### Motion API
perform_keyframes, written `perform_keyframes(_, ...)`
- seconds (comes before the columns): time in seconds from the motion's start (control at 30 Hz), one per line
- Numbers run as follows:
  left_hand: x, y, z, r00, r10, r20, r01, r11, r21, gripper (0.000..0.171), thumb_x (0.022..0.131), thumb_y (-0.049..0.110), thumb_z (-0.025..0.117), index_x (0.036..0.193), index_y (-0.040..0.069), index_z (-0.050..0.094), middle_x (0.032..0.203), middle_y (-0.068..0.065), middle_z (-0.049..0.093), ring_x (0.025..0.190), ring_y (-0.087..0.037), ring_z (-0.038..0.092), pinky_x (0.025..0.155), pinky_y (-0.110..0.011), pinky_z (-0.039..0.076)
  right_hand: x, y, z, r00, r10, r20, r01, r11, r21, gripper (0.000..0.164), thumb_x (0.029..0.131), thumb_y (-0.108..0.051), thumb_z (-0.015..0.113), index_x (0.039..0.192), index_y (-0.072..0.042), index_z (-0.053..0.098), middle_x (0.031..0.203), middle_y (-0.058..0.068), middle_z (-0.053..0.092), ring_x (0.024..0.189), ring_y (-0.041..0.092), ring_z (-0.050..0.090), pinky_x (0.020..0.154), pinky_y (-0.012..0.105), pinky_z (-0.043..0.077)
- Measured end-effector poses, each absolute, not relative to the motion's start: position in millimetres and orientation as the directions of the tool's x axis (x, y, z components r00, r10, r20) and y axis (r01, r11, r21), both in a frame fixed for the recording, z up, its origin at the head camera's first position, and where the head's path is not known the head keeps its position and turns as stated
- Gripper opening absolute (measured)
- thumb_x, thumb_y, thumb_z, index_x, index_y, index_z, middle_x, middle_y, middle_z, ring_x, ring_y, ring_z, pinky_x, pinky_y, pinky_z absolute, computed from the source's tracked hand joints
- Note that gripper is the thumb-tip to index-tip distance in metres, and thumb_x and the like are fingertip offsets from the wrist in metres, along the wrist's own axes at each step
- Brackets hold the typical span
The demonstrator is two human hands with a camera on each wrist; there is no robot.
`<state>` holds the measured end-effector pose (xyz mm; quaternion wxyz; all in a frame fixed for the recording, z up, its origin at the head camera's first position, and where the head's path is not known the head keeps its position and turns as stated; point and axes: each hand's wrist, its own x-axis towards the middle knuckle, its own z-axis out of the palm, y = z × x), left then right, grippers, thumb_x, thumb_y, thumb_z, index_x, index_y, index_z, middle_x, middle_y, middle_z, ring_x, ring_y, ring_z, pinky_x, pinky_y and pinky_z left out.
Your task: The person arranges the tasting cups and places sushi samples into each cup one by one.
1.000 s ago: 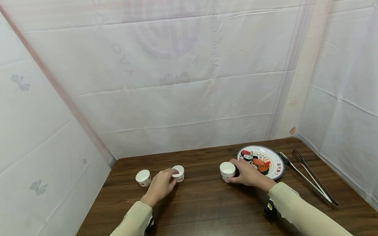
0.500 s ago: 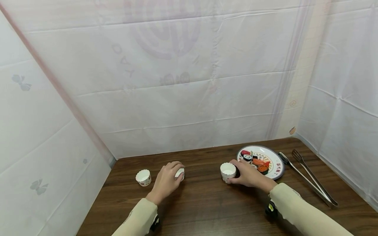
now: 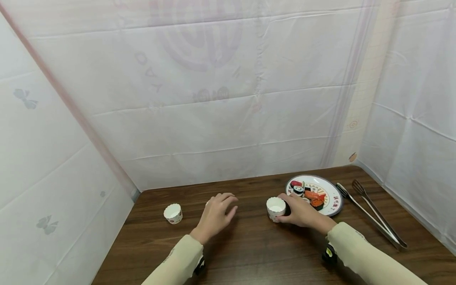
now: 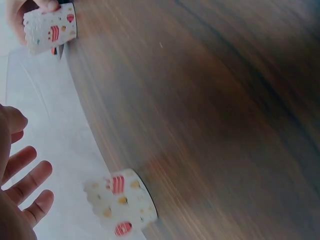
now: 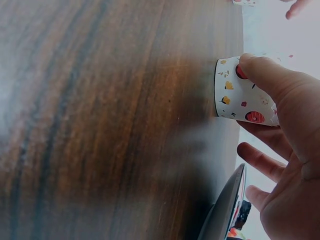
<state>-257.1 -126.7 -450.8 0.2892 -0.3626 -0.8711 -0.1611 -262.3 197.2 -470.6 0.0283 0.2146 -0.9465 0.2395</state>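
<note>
My right hand [image 3: 303,211] grips a white paper baking cup [image 3: 276,208] by its side, thumb on the near wall and fingers behind. In the right wrist view, red and yellow prints show on this cup [image 5: 242,92], and its base is at the tabletop. My left hand [image 3: 215,215] hovers over the table with loosely bent, spread fingers and holds nothing. It almost wholly hides a second baking cup in the head view; the left wrist view shows a printed cup [image 4: 122,202] apart from the fingers [image 4: 32,182]. A third baking cup [image 3: 173,213] stands upright further left.
A round plate [image 3: 336,194] with several sushi pieces [image 3: 313,196] lies just behind and right of my right hand. Metal tongs [image 3: 377,215] lie at the table's right side. White cloth [image 3: 228,118] hangs behind the brown wooden table [image 3: 246,257].
My left hand has let go of the middle baking cup and moved right, passing in front of it with fingers opened. My right hand and its cup have stayed nearly in place.
</note>
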Motion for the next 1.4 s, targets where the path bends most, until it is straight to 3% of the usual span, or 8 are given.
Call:
perform_keyframes(0.43, -256, -93, -449, -0.51, 0.596, 0.62, 0.79, 0.61, 0.064, 0.021, 0.092, 0.014, 0.078, 0.113, 0.01, 0.074, 0.113, -0.002, 0.071, 0.1, -0.021, 0.069, 0.08, -0.039, 0.056, -255, 198, -470, -0.897, -0.405, 0.175, -0.44, 0.791, -0.424, 0.065, 0.08, -0.049, 0.086, 0.129, -0.015, 0.061, 0.11, 0.005, 0.064, 0.101, 0.023, 0.062, 0.082, 0.047, 0.053)
perform_keyframes(0.9, -247, -66, -442, -0.515, 0.644, 0.565, 0.826, 0.551, 0.124, 0.024, 0.096, 0.013, 0.073, 0.12, 0.011, 0.072, 0.122, -0.002, 0.07, 0.103, -0.018, 0.069, 0.085, -0.035, 0.057, -244, 203, -472, -0.886, -0.421, 0.197, -0.464, 0.786, -0.408, 0.064, 0.081, -0.046, 0.086, 0.13, -0.014, 0.062, 0.112, 0.003, 0.065, 0.102, 0.02, 0.062, 0.083, 0.044, 0.053)
perform_keyframes(1.13, -244, -58, -443, -0.48, 0.684, 0.549, 0.861, 0.489, 0.144, 0.023, 0.096, -0.002, 0.067, 0.115, 0.011, 0.074, 0.126, -0.002, 0.07, 0.112, -0.016, 0.068, 0.096, -0.035, 0.054, -236, 207, -473, -0.875, -0.443, 0.195, -0.483, 0.769, -0.42, 0.066, 0.081, -0.05, 0.085, 0.131, -0.014, 0.061, 0.113, 0.003, 0.064, 0.101, 0.019, 0.062, 0.083, 0.044, 0.054)
perform_keyframes(1.4, -238, -49, -441, -0.46, 0.74, 0.491, 0.881, 0.449, 0.149, 0.034, 0.092, -0.011, 0.063, 0.117, 0.009, 0.073, 0.127, -0.001, 0.07, 0.099, -0.015, 0.067, 0.08, -0.022, 0.053, -228, 210, -473, -0.873, -0.449, 0.189, -0.484, 0.761, -0.431, 0.066, 0.082, -0.052, 0.084, 0.132, -0.015, 0.06, 0.116, 0.001, 0.064, 0.103, 0.02, 0.061, 0.084, 0.046, 0.053)
